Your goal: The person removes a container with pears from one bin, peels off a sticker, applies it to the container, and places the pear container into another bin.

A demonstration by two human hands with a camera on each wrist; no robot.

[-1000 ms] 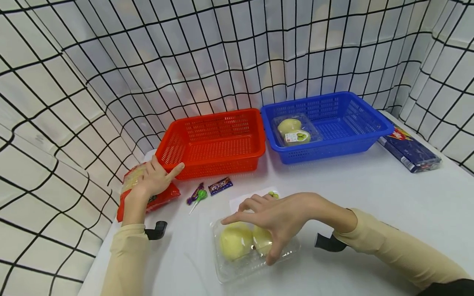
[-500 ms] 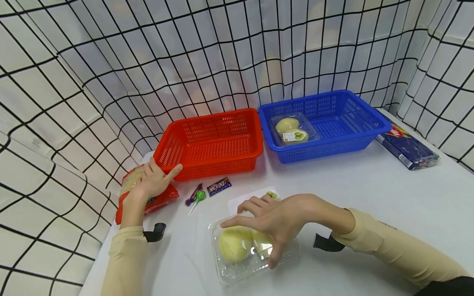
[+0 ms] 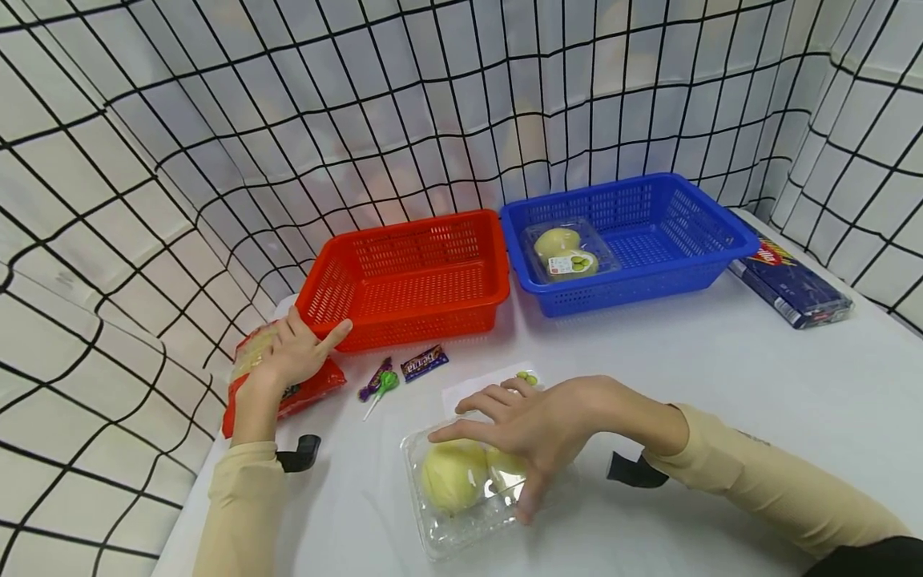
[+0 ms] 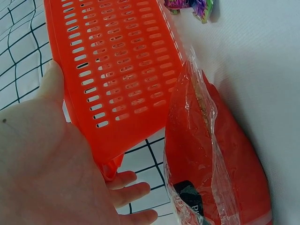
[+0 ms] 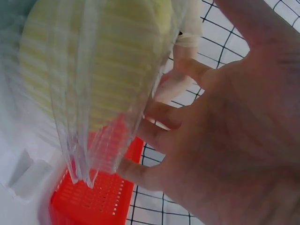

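Note:
My right hand (image 3: 551, 425) spans a clear plastic container (image 3: 440, 538) of pale yellow round fruits (image 3: 453, 477) at the table's front middle. Its fingers are at the far edge and the thumb at the near side; in the right wrist view the fingertips curl against the container wall (image 5: 75, 140). My left hand (image 3: 292, 353) touches the left front corner of a red basket (image 3: 421, 332), fingers spread and fairly straight. Beneath that hand lies a red bag (image 3: 317, 393) with a clear, crinkled edge, partly hidden by it.
A blue basket (image 3: 613, 303) at the back right holds another fruit pack (image 3: 570, 250). Right of it lies a dark blue package (image 3: 800, 288). A wrapped bar (image 3: 424, 363), a purple candy (image 3: 370, 390) and a green lollipop (image 3: 388, 381) lie before the red basket. Black netting (image 3: 505, 124) surrounds the table.
The container's near left corner has shifted slightly towards me, and the right thumb has dropped a little with it. The left hand stays at the red basket's corner. The head view has drifted slightly.

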